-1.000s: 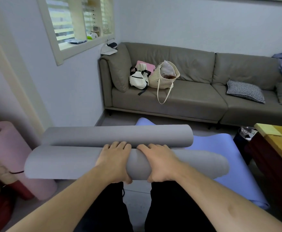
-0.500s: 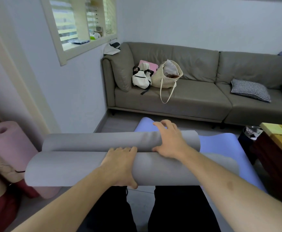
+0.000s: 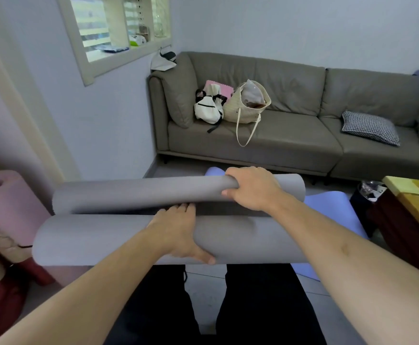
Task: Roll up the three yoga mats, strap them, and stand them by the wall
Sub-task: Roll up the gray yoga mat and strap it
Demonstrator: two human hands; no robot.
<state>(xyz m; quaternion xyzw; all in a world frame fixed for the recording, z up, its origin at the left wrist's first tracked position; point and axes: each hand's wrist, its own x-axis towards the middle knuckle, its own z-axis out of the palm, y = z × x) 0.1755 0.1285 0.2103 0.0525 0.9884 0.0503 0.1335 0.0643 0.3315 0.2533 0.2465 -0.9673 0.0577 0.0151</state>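
I hold a grey yoga mat (image 3: pixel 99 242) crosswise in front of my legs, above the floor. Its near part is a thick roll and its loose far end (image 3: pixel 134 194) curls into a second, thinner tube. My left hand (image 3: pixel 178 235) wraps the thick roll at its middle, thumb underneath. My right hand (image 3: pixel 253 189) grips the curled far end from above, fingers over its top. A purple mat (image 3: pixel 328 202) lies flat on the floor under the grey one. A rolled pink mat (image 3: pixel 7 205) with a dark strap stands at the left.
A grey sofa (image 3: pixel 290 145) with two bags and a checked cushion runs along the far wall. A wooden table (image 3: pixel 417 202) juts in at the right, a dark bin beside it. The wall and a door frame (image 3: pixel 22 113) are at the left, red items below.
My right hand left the thick roll, reached forward and closed over the curled far end of the grey mat. My left hand stayed on the thick roll.
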